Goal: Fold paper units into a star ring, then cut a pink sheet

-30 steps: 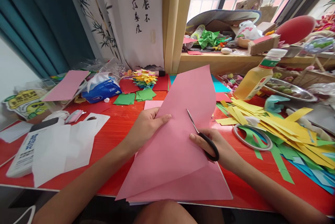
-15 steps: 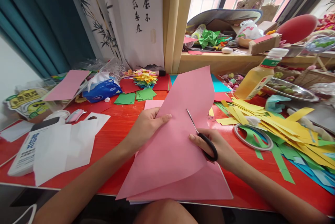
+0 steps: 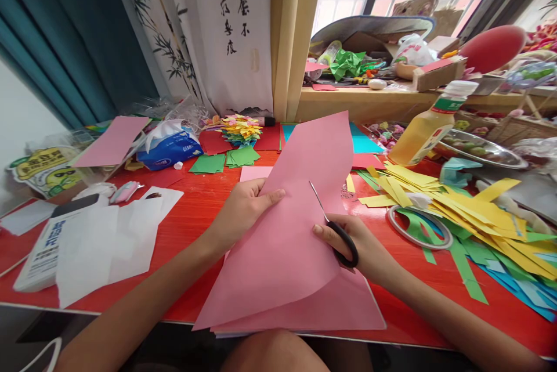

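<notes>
A large pink sheet of paper is held up at a slant in front of me, its far corner raised and curling. My left hand pinches its left edge, thumb on top and fingers underneath. My right hand grips black-handled scissors at the sheet's right side. One scissor blade lies over the paper, pointing up and left; the other blade is hidden beneath it. Under the raised sheet, more pink paper lies stacked at the table's front edge.
Yellow strips, green strips and a roll of tape lie on the right. Behind them stand a juice bottle and a metal bowl. A tissue pack and white sheets are on the left. Green squares lie at the back.
My right hand and the scissors have shifted very slightly left along with the sheet's right edge. My left hand keeps its place and its hold.
</notes>
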`<state>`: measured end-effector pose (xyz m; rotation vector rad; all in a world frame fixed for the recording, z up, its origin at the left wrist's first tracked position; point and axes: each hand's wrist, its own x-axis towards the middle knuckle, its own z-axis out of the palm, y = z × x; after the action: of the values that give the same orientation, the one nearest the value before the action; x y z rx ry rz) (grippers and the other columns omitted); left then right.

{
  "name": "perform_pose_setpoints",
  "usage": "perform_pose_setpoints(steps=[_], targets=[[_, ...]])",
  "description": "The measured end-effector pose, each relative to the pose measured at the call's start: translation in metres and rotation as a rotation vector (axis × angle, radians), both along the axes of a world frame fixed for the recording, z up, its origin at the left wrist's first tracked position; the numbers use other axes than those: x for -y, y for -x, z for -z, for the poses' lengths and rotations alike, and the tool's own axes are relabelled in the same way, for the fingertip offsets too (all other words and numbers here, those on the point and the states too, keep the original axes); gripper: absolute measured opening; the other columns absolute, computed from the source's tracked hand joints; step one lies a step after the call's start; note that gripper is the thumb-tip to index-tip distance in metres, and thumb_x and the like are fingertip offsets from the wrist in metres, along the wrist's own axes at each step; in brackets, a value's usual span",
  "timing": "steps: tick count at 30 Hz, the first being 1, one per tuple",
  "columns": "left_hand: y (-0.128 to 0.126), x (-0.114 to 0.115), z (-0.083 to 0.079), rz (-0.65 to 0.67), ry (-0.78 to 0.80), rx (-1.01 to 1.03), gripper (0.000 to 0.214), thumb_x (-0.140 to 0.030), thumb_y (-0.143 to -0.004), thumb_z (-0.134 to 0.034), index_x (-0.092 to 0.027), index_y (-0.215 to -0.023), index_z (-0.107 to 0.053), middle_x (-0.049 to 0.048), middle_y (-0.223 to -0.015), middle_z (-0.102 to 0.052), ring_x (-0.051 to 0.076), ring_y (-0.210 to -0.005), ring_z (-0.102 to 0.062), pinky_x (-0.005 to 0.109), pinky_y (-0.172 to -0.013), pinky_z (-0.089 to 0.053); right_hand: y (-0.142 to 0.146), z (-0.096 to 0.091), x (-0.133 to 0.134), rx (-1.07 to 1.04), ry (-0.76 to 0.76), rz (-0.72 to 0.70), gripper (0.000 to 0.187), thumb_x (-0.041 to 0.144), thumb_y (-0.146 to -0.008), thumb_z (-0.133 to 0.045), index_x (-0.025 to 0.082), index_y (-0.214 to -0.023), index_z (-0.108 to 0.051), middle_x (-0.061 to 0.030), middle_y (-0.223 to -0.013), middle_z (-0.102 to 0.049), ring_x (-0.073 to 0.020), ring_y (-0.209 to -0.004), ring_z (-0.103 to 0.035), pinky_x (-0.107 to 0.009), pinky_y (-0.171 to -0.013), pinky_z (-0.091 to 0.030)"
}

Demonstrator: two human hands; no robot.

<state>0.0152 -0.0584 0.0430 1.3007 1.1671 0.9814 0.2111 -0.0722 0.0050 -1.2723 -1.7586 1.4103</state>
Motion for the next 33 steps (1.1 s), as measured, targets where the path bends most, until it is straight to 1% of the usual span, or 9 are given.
perform_pose_setpoints(steps=[5, 8, 13, 17, 26, 33], targets=[[0.0013, -0.0009, 0.0018, 0.017, 0.000, -0.001, 0.039, -0.047, -0.066, -0.060, -0.015, -0.088, -0.061, 0.0063, -0.081, -0.064, 0.019, -0.066, -0.061, 0.027, -0.053, -0.047, 0.0010, 0.0011, 0.0011, -0.015, 0.023, -0.005, 0.036, 0.051, -0.076, -0.048, 0.016, -0.067, -0.046, 0.0056, -0.051, -0.033, -0.0045, -0.040, -0.029, -0.019, -0.036, -0.019], [0.0023, -0.0014, 0.0024, 0.024, -0.006, -0.006, 0.035, -0.045, -0.067, -0.060, -0.016, -0.086, -0.060, 0.0059, -0.081, -0.064, 0.019, -0.067, -0.061, 0.027, -0.053, -0.047, 0.0015, 0.0017, 0.0008, -0.040, 0.028, 0.018, 0.036, 0.050, -0.075, -0.049, 0.017, -0.065, -0.044, 0.0063, -0.049, -0.033, -0.0040, -0.038, -0.029, -0.018, -0.035, -0.019], [0.0023, 0.0007, 0.0017, 0.086, 0.020, -0.003, 0.031, -0.042, -0.069, -0.058, -0.015, -0.085, -0.060, 0.0055, -0.079, -0.064, 0.018, -0.064, -0.060, 0.026, -0.052, -0.046, 0.0017, -0.0024, 0.0012, -0.078, 0.019, 0.045, 0.036, 0.049, -0.075, -0.051, 0.017, -0.059, -0.041, 0.0073, -0.047, -0.032, -0.0040, -0.035, -0.032, -0.018, -0.033, -0.023], [0.0020, 0.0016, 0.0014, 0.120, 0.048, 0.018, 0.030, -0.041, -0.070, -0.058, -0.015, -0.084, -0.060, 0.0059, -0.079, -0.064, 0.019, -0.066, -0.061, 0.026, -0.053, -0.046, 0.0017, -0.0056, 0.0020, -0.075, 0.004, 0.061, 0.038, 0.049, -0.074, -0.053, 0.017, -0.057, -0.039, 0.0072, -0.047, -0.032, -0.0041, -0.036, -0.034, -0.018, -0.033, -0.024], [0.0012, 0.0013, 0.0006, 0.122, 0.076, 0.033, 0.029, -0.039, -0.070, -0.059, -0.014, -0.085, -0.060, 0.0061, -0.080, -0.064, 0.018, -0.065, -0.060, 0.027, -0.054, -0.047, 0.0023, -0.0053, 0.0027, -0.103, -0.012, 0.065, 0.038, 0.046, -0.075, -0.054, 0.017, -0.056, -0.038, 0.0075, -0.047, -0.032, -0.0033, -0.035, -0.034, -0.017, -0.033, -0.023], [0.0002, 0.0019, 0.0007, 0.130, 0.077, 0.023, 0.027, -0.038, -0.072, -0.058, -0.014, -0.084, -0.060, 0.0055, -0.079, -0.064, 0.016, -0.064, -0.060, 0.025, -0.053, -0.045, 0.0025, -0.0047, 0.0034, -0.078, -0.028, 0.076, 0.037, 0.045, -0.076, -0.053, 0.017, -0.056, -0.038, 0.0074, -0.045, -0.033, -0.0032, -0.035, -0.034, -0.017, -0.033, -0.022]])
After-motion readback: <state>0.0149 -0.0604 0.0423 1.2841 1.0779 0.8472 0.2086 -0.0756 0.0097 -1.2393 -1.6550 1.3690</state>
